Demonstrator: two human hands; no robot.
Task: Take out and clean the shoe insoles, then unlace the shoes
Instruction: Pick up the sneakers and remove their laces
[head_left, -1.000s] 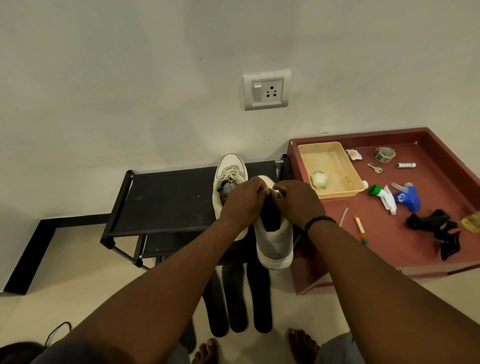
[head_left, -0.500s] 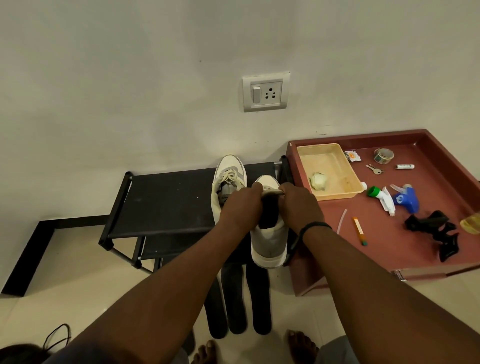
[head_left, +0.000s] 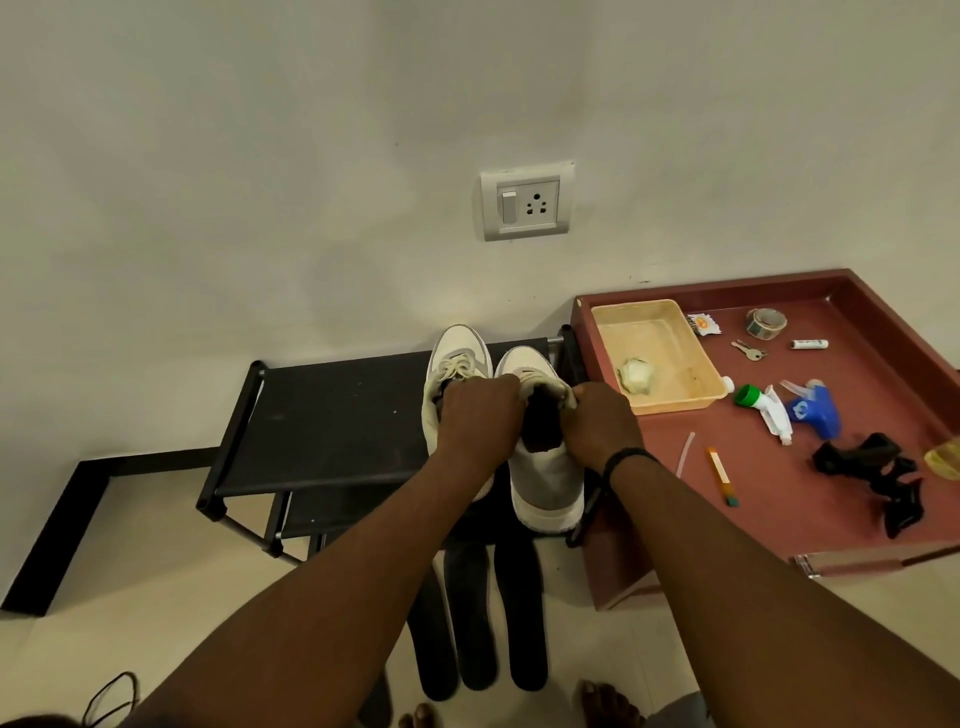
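Bare forearms, black wristband (head_left: 626, 457) on right wrist

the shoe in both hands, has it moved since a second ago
Yes. The right shoe has gone back toward the wall, its toe now level with the left shoe on the black rack.

Your arms reach forward toward twelve o'clock, your left hand (head_left: 480, 415) and right hand (head_left: 597, 423) side by side, fingers curled, apparently gripping.

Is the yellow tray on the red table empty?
No. The yellow tray holds a crumpled pale wad in its near left corner.
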